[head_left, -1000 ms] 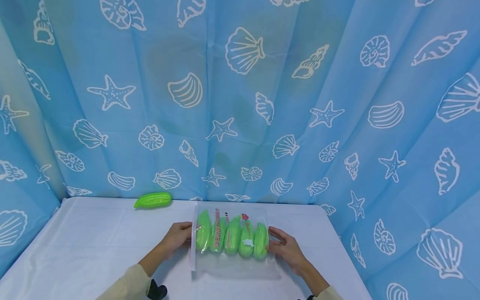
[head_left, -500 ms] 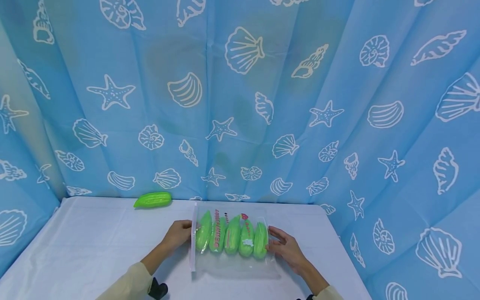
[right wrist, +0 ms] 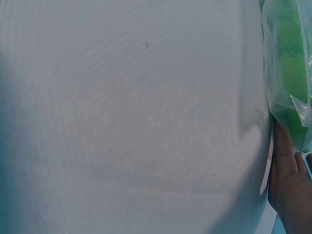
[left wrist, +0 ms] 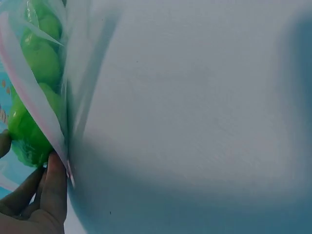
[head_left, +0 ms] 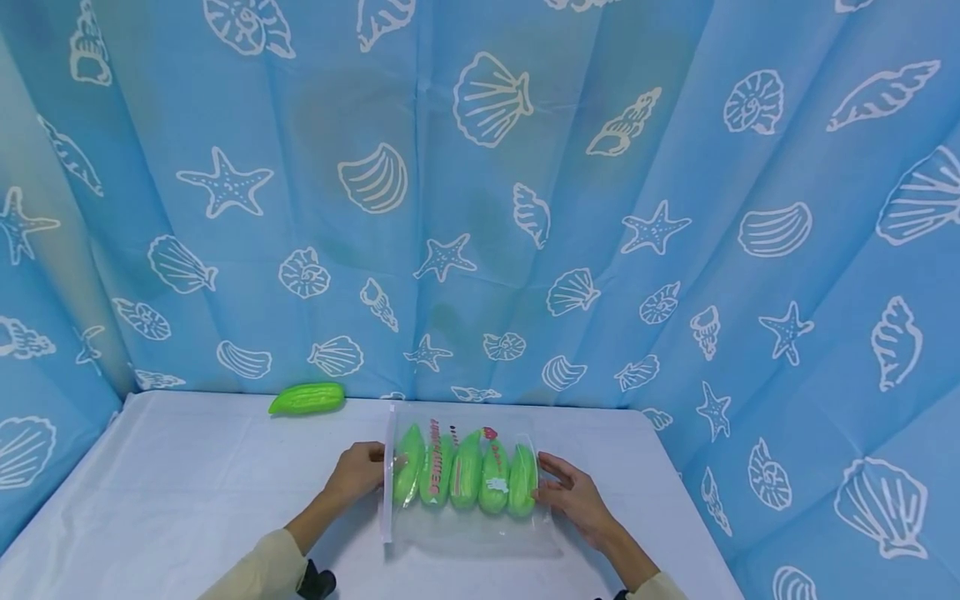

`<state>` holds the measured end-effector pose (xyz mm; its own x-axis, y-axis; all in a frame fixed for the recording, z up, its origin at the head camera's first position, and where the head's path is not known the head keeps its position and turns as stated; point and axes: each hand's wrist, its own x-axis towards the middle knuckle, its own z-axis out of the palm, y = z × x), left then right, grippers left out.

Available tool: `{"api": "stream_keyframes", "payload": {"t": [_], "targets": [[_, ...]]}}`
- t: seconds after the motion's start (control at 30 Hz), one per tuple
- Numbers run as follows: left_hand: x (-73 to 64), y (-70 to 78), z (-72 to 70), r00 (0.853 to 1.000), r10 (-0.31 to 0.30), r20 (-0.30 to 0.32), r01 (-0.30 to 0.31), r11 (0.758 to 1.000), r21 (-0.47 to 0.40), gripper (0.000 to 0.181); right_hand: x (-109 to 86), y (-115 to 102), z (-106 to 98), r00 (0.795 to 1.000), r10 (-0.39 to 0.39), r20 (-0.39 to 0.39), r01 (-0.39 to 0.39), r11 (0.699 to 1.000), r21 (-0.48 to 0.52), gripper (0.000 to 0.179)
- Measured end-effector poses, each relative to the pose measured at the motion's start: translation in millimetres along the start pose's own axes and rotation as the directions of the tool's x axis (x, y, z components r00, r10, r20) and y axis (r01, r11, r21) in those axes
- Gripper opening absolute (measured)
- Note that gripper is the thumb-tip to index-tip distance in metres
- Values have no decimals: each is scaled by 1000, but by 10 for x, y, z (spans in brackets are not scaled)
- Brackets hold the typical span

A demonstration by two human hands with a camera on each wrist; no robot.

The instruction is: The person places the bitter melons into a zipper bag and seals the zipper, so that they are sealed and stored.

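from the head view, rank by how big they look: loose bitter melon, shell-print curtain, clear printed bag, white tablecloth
Largest to smallest as they appear:
1. shell-print curtain
2. white tablecloth
3. clear printed bag
4. loose bitter melon

bag (head_left: 474, 532): clear glossy plastic | loose gourd (head_left: 307, 399): ridged, glossy | tablecloth (head_left: 225, 467): matt cloth

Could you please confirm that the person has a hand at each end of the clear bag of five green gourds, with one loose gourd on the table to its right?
Not quite: the loose gourd lies on the table to the left of the clear bag, not its right, as the head view shows. The rest is correct.
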<state>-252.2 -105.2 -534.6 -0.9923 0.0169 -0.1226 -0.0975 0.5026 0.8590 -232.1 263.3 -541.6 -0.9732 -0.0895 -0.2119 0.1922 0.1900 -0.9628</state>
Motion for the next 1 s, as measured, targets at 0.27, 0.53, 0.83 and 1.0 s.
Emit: {"api": "stream_keyframes", "payload": {"t": [0.27,0.53,0.83,1.0], "targets": [[14,22,33,1000,-9,-20,9,1000,20,51,34,4,-3,1000,9,-19,-9,1000,3,76],[12,10,27,1000,-18,-18,18,999,27,49,22,-8,9,1000,9,-21,-8,1000,17,76],[9,-20,-7,1000,12,-10,-12,1000,0,48,7,-21,14,1000,3,-3,-3,1000,13,75],[32,-24,-25,1000,6,0,-6,1000,-28,37,22,-16,11,1000,13,-14,-13,1000,20,75]]}}
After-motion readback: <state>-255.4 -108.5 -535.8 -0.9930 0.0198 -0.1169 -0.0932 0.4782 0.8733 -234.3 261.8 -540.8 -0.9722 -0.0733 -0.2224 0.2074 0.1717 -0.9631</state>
